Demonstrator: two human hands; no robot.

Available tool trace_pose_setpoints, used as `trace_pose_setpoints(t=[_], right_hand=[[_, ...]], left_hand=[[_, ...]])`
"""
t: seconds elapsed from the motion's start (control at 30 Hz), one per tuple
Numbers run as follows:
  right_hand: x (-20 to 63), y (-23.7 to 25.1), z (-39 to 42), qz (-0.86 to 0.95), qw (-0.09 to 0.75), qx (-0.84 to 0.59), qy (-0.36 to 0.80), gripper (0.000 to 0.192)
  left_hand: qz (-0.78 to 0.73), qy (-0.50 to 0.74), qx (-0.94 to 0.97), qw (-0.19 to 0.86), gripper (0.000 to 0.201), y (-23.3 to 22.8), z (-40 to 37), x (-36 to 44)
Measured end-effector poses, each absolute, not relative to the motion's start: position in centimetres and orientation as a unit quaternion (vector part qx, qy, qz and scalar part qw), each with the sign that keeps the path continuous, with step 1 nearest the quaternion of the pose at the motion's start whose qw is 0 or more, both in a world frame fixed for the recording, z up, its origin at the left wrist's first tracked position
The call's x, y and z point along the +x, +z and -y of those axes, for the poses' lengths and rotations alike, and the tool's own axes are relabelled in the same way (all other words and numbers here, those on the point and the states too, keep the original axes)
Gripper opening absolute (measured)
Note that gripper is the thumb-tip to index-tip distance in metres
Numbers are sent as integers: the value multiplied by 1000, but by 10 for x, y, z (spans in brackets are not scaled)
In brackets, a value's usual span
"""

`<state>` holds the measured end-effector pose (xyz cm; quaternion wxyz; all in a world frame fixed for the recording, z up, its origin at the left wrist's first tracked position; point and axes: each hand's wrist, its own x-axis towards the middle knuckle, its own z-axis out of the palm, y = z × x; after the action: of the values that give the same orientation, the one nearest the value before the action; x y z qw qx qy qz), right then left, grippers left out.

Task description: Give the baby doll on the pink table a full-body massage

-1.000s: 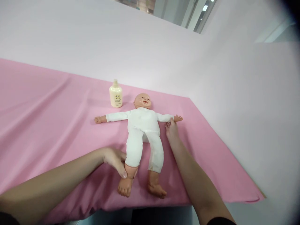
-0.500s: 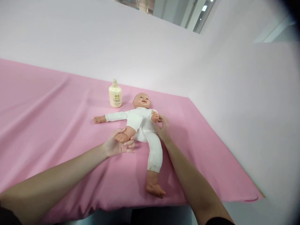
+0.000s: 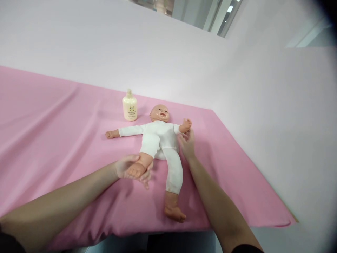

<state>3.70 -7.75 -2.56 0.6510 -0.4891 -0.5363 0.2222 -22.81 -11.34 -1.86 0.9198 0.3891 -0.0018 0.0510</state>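
A baby doll (image 3: 165,135) with a white cloth body lies on its back, its head pointing away from me. My left hand (image 3: 125,166) is closed around the lower part of one doll leg (image 3: 144,160), which is bent and raised at the left. At the doll's other side, my right hand (image 3: 187,146) grips the raised doll arm (image 3: 183,127) near its wrist; some of those fingers are hidden behind it. The other doll arm (image 3: 130,131) stretches out to the left. The second leg (image 3: 174,172) lies straight toward me.
A cream-coloured pump bottle (image 3: 130,108) stands upright left of the doll's head. Pink cloth (image 3: 65,140) with folds covers the table. A white wall (image 3: 105,42) rises behind, and the table's right edge runs diagonally toward me.
The doll's raised arm has swung outward to the right, away from its chest, with my right hand. My left hand has brought the bent leg lower and closer to me.
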Motion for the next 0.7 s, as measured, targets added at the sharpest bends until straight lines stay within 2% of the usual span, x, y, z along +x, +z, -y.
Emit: trace_pose_setpoints(t=[0.13,0.33,0.43,0.53,0.7], right_hand=[[46,-25,73,410,731,-483,254,47],[59,-36,68,239,749,-499,364,44],[62,-39,66,202,749,-494,392,47],[59,-37,67,244,744,-507,360,45],[44,-27,75,388,730,-510,240,47]], left_hand=[[10,-64,462,885,48,-14,119,-231],[-52,-143,585,797,39,-2,122,-229],[-37,-136,585,799,39,-4,123,-229],[2,-113,532,839,45,-12,122,-230],[42,54,397,915,57,-26,116,-229]])
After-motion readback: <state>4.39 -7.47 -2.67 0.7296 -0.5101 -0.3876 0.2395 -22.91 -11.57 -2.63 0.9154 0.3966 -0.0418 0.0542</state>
